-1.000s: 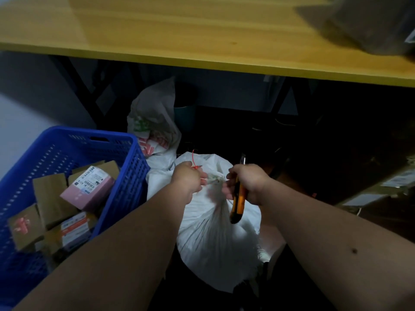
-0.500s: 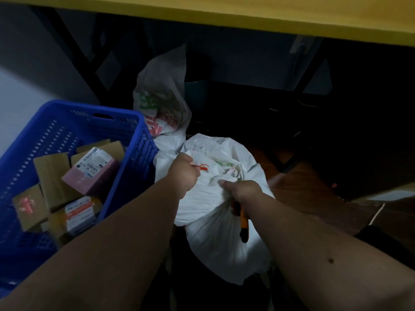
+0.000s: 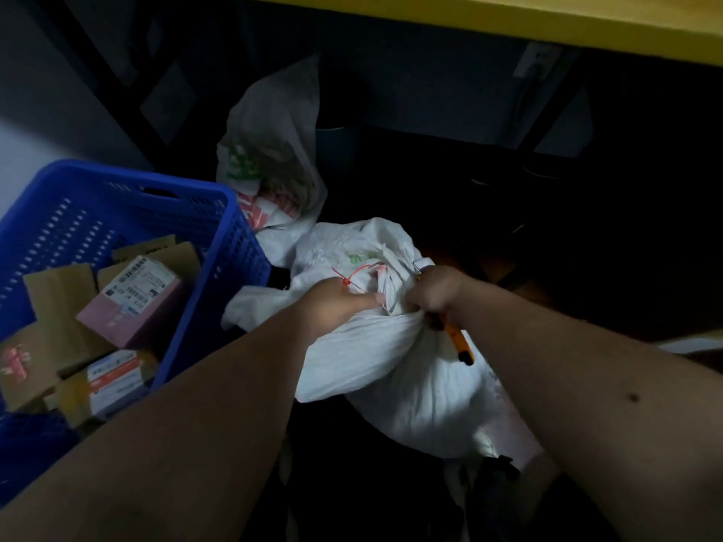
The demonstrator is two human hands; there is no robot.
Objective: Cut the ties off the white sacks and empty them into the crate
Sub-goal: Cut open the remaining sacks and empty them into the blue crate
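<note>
A white sack [image 3: 414, 389] sits on the floor under the table. Its bunched neck stands up between my two hands. My left hand [image 3: 332, 303] grips the neck from the left, and a red tie [image 3: 352, 275] sticks out just above that hand. My right hand [image 3: 438, 293] grips the sack's neck from the right together with an orange utility knife [image 3: 459, 344], whose handle points down and right. The blade is hidden. To the left stands a blue crate [image 3: 219, 213] holding several cardboard boxes and labelled parcels.
A second, translucent bag [image 3: 274, 166] with printed packages inside leans behind the sack. The yellow table edge [image 3: 547, 29] runs across the top, with dark table legs [image 3: 547, 115] below it. The floor to the right lies in deep shadow.
The camera has tilted further down, so less table shows. My right hand moved in close to the sack's neck and the knife handle now points down and right. The left hand keeps its grip.
</note>
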